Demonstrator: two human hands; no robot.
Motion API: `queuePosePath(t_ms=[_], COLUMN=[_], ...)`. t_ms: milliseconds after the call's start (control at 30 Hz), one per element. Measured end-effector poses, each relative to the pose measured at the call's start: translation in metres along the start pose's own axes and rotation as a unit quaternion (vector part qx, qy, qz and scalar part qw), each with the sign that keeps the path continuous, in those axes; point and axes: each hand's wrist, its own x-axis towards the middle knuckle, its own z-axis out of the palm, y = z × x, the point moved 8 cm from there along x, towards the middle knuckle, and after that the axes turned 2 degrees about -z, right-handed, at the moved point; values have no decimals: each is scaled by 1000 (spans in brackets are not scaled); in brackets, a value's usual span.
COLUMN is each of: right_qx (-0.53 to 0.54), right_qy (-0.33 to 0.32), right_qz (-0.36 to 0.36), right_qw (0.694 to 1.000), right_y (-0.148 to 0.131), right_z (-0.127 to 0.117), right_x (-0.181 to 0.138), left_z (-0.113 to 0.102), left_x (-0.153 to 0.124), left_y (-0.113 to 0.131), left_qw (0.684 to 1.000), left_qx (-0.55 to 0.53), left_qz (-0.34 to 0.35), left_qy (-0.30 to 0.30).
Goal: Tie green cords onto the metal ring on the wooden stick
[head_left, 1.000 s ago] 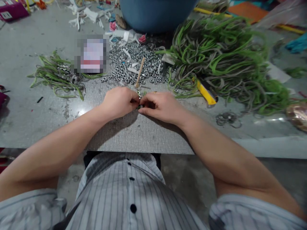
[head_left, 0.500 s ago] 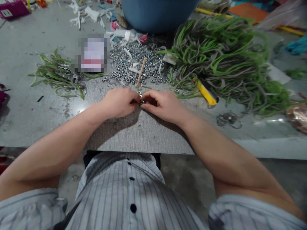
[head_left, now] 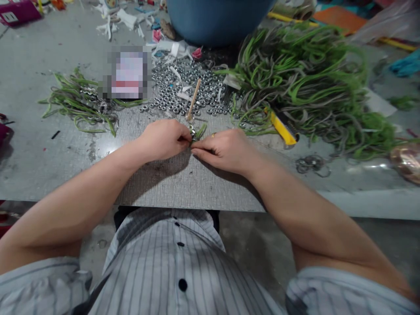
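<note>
Both hands meet just above the grey table (head_left: pixel 157 183), fingertips almost touching. My left hand (head_left: pixel 166 139) pinches a short green cord (head_left: pixel 201 130) with small metal rings (head_left: pixel 192 130) on it. From the other side, my right hand (head_left: pixel 226 151) presses thumb and forefinger together on the same cord; its exact grip is partly hidden. Just beyond the fingertips, a thin wooden stick (head_left: pixel 194 99) leans up from the table. Behind it lies a spread of small metal rings or nuts (head_left: pixel 167 98).
A large heap of green and grey cords (head_left: pixel 305 83) lies to the right, with a yellow cutter (head_left: pixel 282 127) at its edge. Corded pieces (head_left: pixel 78 103) lie left. A blue tub (head_left: pixel 216 22) stands behind, near white scraps (head_left: pixel 126 19). Loose dark loops (head_left: pixel 313 165) lie right.
A green cord end now shows beyond the fingertips. My right hand has shifted slightly, its fingers straighter and flatter. My left hand stays in nearly the same place.
</note>
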Motion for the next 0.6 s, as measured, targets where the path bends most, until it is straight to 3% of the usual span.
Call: queuePosePath(t_ms=[100,333,467,600], right_qx=[1,139,120,101], right_qy=[-20,-7,25,-14], right_qz=[18,-14,-9,-17], right_qw=[1000,990,992,995], right_y=[0,2,6,2], right_z=[0,1,-6,-3], right_x=[0,0,-2,-2], left_z=[-1,-4,-2,-2], left_x=[-2,-7,-7,-9], left_y=[2,7,8,9], left_qw=[1000,1000,999,999], left_qx=[1,26,37,47], left_qz=[3,-7,7,10], left_qy=[0,7,11,2])
